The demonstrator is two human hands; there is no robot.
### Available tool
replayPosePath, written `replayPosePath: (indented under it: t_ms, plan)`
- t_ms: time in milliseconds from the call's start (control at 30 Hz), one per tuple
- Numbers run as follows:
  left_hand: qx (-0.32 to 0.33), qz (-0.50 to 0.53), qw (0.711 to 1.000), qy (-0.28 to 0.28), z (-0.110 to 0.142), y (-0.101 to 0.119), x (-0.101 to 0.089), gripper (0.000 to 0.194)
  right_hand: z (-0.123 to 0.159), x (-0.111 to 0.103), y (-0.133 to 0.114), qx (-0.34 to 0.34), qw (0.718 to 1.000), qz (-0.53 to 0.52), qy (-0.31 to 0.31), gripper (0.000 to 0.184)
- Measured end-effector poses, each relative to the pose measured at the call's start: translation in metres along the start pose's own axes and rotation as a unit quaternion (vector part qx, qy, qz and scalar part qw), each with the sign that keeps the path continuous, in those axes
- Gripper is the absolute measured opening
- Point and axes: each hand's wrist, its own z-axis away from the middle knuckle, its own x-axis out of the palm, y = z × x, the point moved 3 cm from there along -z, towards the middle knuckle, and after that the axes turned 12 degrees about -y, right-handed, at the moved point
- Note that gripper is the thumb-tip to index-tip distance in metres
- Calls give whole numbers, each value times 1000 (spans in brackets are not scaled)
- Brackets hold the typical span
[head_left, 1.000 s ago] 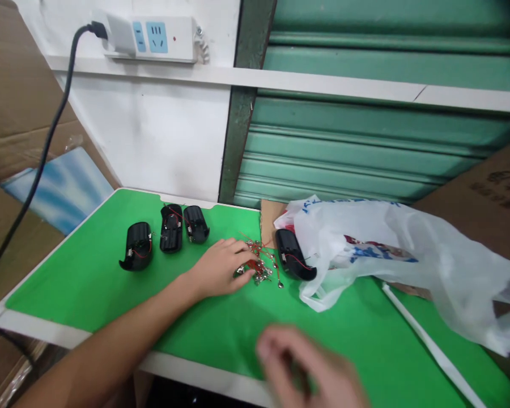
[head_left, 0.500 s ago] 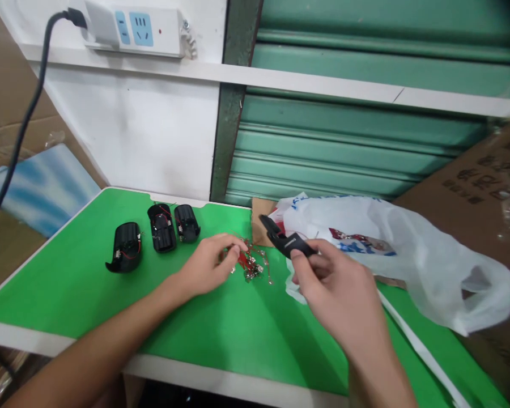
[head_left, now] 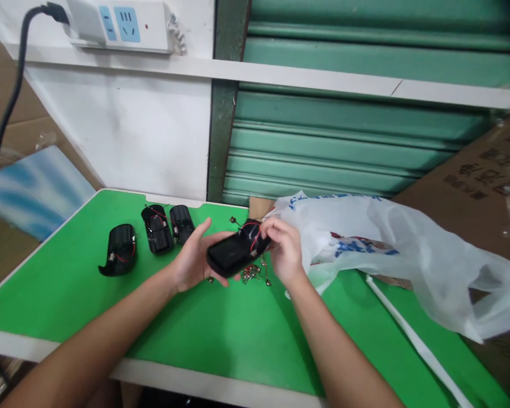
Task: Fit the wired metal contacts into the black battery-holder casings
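Black wired casing, tilted, above table
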Motion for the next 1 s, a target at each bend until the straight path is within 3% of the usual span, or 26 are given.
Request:
replayPosePath:
  t_ms: [133,233,433,667,900,1000]
  plan:
    - [-14,-40,999,-15,0,-3,6,54,17,2,-7,-56,992,94,-58,26]
    - [-38,-46,998,-19,0,-5,8,50,19,8,-10,-86,979,160,-91,29]
    - [82,-85,991,69,-2,-1,0,36,19,20,-12,-68,986,148,-13,26]
    - [149,-117,974,127,-1,5,-5,37,17,14,-2,-38,992,112,43,14]
    - [133,-167,967,136,1,6,-2,48,21,33,-8,-12,997,78,-15,9]
    - [154,-204,957,140,0,5,-5,59,25,41,-12,16,998,55,-25,29]
